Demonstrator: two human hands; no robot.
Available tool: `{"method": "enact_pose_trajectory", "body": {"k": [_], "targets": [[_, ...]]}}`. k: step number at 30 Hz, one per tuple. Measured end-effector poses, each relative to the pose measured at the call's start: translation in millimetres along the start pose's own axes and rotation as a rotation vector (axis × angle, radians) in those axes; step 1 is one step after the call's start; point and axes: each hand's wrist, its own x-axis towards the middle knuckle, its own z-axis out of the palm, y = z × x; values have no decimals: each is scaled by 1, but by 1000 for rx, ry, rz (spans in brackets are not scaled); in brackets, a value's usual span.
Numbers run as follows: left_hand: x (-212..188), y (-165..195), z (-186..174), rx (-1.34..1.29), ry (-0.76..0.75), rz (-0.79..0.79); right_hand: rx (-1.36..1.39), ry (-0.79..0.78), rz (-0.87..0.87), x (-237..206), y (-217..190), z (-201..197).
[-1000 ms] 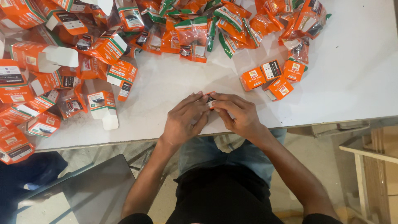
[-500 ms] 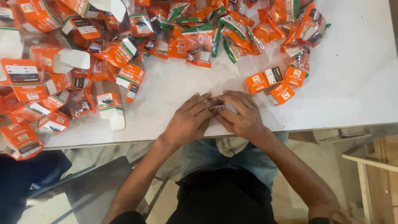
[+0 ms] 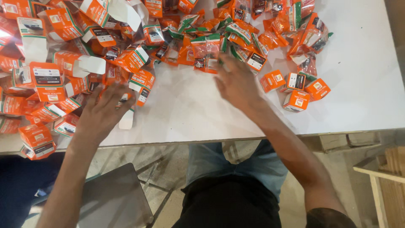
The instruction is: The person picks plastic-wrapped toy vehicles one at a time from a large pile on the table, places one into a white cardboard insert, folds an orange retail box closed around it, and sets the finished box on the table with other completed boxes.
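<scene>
My left hand (image 3: pixel 103 112) reaches left with spread fingers over an open orange carton (image 3: pixel 139 90) at the edge of a heap of orange cartons (image 3: pixel 46 80). My right hand (image 3: pixel 238 82) is blurred, fingers apart, stretched toward a pile of orange and green plastic packets (image 3: pixel 219 46) at the table's far side. Neither hand visibly holds anything. Several small closed orange boxes (image 3: pixel 295 88) sit just right of my right hand.
The white table (image 3: pixel 363 76) carries the piles along its left and far sides. Below its front edge are my lap, a grey metal stool (image 3: pixel 114 198) and a wooden frame (image 3: pixel 384 181) at the lower right.
Both hands were together at the table's front edge, working a small item. They have since parted: the left went toward the cartons, the right toward the packets.
</scene>
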Motion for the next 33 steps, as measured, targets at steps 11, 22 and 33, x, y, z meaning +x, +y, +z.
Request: {"method": "enact_pose_trajectory", "body": {"k": [11,22,33], "targets": [[4,20,-12,-578,-78,30,-6,-268,133,-21,-52,2],[118,183,-13,-1088,339,-170,1331,214,587,-171,-40,-67],[124,214,-3,-1059,393,-195,497,297,266,-138,-54,-35]]}}
